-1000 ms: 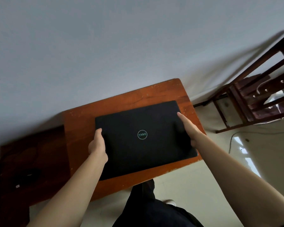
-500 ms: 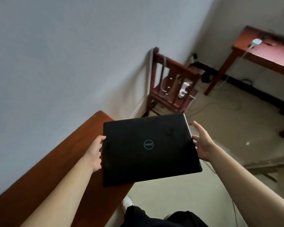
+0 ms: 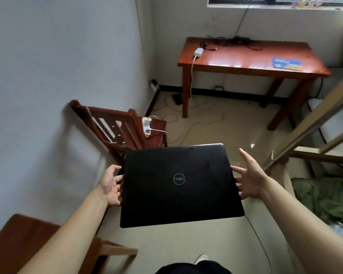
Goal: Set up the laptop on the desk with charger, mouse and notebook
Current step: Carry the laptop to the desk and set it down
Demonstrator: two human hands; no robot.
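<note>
The only writing I can read is on the laptop point(image 3: 180, 184): the Dell logo in a thin ring at the centre of the closed black lid, upside down from where I watch. The print on the blue pad point(image 3: 287, 64) is too blurred to read, and I cannot tell whether it is a notebook or a mouse mat.

I have both forearms reaching forward with the laptop carried in the air between the two hands, lid up and roughly level. The left hand point(image 3: 109, 186) has its palm turned toward the left edge, fingers spread and fairly straight, their tips at or under that edge. The right hand point(image 3: 249, 178) mirrors it on the right edge. Its fingers go under the lid's side and its thumb is raised clear of the lid. Neither hand wraps round the laptop. Both are flat, spread supports.

Counted, there is one laptop, between two hands. One desk point(image 3: 246, 60) stands well ahead of the right hand, against the far wall. On it lies one white charger point(image 3: 198, 51), its cord hanging over the desk's left edge, along with a tangle of black cables point(image 3: 232, 41) and the one blue pad, which sits at the end on the right hand's side. One chair point(image 3: 123, 129) stands just ahead of the left hand and carries a white power strip point(image 3: 147, 125). One low table point(image 3: 28, 240) sits under the left forearm.
</note>
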